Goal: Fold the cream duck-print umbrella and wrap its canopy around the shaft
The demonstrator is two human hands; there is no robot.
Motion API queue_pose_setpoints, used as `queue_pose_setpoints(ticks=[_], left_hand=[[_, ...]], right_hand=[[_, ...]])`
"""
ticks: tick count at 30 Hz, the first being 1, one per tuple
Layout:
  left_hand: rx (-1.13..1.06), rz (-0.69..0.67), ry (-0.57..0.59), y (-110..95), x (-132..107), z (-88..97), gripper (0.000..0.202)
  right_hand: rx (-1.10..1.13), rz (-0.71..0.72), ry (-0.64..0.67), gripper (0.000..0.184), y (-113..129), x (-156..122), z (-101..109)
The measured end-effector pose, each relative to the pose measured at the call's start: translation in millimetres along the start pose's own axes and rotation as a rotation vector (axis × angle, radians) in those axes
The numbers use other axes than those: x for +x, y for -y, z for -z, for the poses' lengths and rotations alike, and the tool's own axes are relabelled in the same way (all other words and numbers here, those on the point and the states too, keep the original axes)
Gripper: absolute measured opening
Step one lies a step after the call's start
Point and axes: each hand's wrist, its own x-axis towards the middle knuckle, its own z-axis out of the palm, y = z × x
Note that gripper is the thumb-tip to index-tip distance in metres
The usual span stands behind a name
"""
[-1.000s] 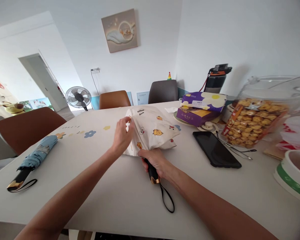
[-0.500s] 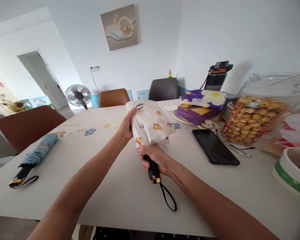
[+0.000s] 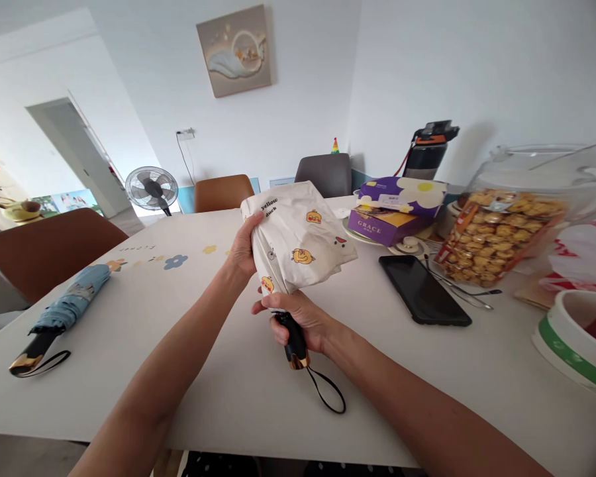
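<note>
I hold a cream folding umbrella (image 3: 298,238) printed with yellow ducks, lifted off the white table (image 3: 218,391). My right hand (image 3: 298,318) is closed round its black handle, whose gold end and wrist strap (image 3: 328,391) hang below. At the left side of the loose canopy, my left hand (image 3: 242,246) grips the fabric. A second, blue folding umbrella (image 3: 62,311) lies closed on the table far to the left, away from both hands.
A black phone (image 3: 422,291) lies right of the umbrella. Behind it are a purple box (image 3: 392,218), a clear jar of snacks (image 3: 506,232) and a dark flask (image 3: 427,156). A green-rimmed white bowl (image 3: 576,344) sits at right. Brown chairs (image 3: 49,248) ring the table; a fan (image 3: 151,189) stands behind.
The duck umbrella has risen off the table and tilted more upright. My left hand went from pinching a fold to gripping the canopy's left side; my right hand stayed on the handle.
</note>
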Motion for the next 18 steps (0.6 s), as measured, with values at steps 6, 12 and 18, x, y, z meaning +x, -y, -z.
queue_pose_setpoints(ticks=[6, 12, 18], left_hand=[[-0.04, -0.015, -0.021, 5.3, 32.3, 15.5, 0.047], [-0.029, 0.011, -0.361, 18.9, 61.9, 36.2, 0.027], [0.407, -0.3, -0.145, 17.6, 45.7, 8.6, 0.028]], right_hand=[[0.078, -0.059, -0.115, 0.019, -6.3, 6.1, -1.8], [0.162, -0.081, -0.195, 0.016, -13.6, 13.6, 5.0], [0.186, -0.219, -0.26, 0.019, -14.5, 16.9, 10.4]])
